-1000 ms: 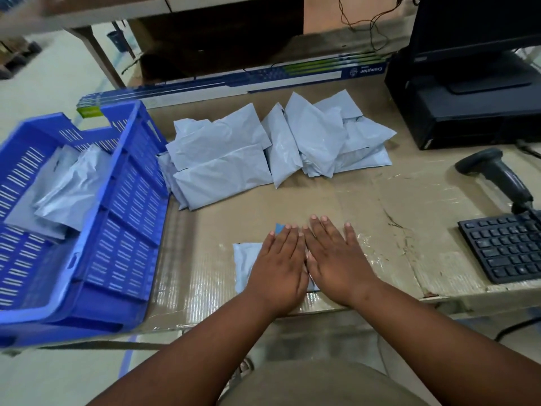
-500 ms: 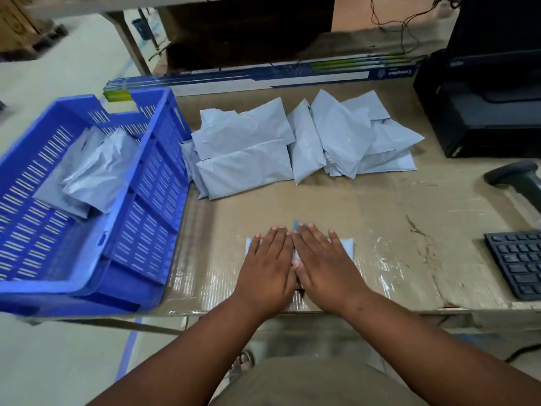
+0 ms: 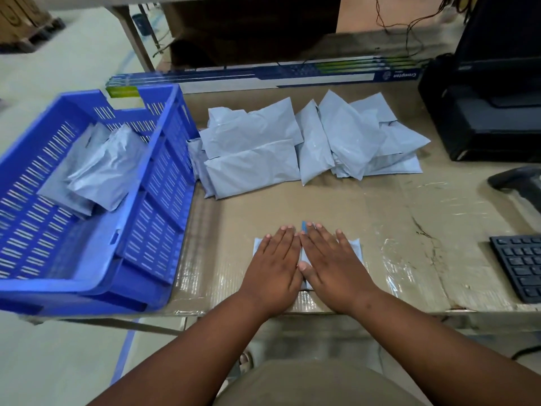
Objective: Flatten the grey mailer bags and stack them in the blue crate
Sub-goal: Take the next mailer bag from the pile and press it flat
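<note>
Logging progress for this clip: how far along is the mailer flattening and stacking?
Early on. Done: a few grey mailers already lie in the blue crate. In hand: the left hand and right hand press flat on one mailer at the table's near edge. Left: the pile of mailers beside the crate, untouched.

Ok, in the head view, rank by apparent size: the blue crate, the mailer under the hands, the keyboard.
1. Blue crate, clearly largest.
2 and 3. Mailer under the hands and keyboard: not ranked. The hands hide most of the mailer, and the frame edge crops the keyboard.
</note>
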Tool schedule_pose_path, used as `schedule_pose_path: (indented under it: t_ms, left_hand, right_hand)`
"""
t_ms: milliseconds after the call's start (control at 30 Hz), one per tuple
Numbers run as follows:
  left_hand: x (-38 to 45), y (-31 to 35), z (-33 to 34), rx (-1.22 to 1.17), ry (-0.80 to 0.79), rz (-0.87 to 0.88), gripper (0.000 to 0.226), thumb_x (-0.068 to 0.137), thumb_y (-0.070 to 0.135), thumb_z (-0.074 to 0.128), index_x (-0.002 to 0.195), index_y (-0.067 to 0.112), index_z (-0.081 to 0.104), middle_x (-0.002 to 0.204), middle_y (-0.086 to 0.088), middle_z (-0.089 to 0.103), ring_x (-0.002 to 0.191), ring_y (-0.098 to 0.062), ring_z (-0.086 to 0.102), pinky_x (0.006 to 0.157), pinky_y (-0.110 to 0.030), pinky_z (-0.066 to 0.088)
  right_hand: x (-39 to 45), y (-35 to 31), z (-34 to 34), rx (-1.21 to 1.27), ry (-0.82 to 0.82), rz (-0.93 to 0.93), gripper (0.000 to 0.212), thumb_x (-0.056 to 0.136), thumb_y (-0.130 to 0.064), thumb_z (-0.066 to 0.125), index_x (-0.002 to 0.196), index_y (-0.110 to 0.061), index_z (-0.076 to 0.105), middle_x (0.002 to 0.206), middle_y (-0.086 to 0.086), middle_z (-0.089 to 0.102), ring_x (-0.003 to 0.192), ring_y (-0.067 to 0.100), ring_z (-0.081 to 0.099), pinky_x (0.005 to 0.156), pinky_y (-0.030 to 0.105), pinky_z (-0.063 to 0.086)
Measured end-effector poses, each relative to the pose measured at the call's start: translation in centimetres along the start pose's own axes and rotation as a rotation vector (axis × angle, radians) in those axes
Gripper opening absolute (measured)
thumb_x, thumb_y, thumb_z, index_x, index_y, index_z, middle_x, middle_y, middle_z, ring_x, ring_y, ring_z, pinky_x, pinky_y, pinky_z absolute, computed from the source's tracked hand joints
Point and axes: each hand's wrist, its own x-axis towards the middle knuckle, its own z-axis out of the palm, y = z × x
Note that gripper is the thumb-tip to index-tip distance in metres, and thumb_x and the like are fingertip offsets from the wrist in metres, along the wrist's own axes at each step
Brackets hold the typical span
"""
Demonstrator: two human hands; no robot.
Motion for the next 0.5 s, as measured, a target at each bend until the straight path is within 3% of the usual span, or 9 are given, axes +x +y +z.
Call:
schedule_pose_path:
  t_ms: [133, 333, 500]
  left_hand:
    - [-1.1, -1.0, -1.1, 0.061, -0.026, 0.005, 0.068, 0.11, 0.05, 0.03, 0.165, 0.009, 0.03, 0.174, -0.012, 0.024, 0.162, -0.027, 0.016, 0.127, -0.055, 0.022]
    - [-4.5, -2.7, -3.1, 0.105, -0.028, 0.03, 0.083, 0.104, 0.065, 0.036, 0.168, 0.014, 0.021, 0.177, -0.01, 0.01, 0.164, -0.026, 0.004, 0.129, -0.056, 0.014]
    - [-7.0, -3.1, -2.6, 0.113, -0.04, 0.056, 0.087, 0.103, 0.068, 0.04, 0.17, 0.017, 0.016, 0.178, -0.009, 0.002, 0.164, -0.027, -0.002, 0.127, -0.06, 0.018]
  right_hand:
    - [0.0, -0.1, -0.3, -0.004, -0.017, 0.017, 0.081, 0.105, -0.068, 0.001, 0.169, -0.021, 0.019, 0.178, 0.001, 0.004, 0.164, 0.019, -0.001, 0.131, 0.056, 0.005]
    - [-1.2, -3.1, -1.5, -0.072, 0.028, -0.101, 0.075, 0.106, -0.063, 0.032, 0.169, -0.026, 0.019, 0.178, 0.005, 0.002, 0.164, 0.024, -0.003, 0.13, 0.06, 0.005]
    - [-3.2, -4.8, -0.4, -0.123, -0.001, -0.108, 0.08, 0.104, -0.072, 0.03, 0.17, -0.032, 0.009, 0.178, 0.002, -0.003, 0.164, 0.027, -0.006, 0.124, 0.07, 0.009]
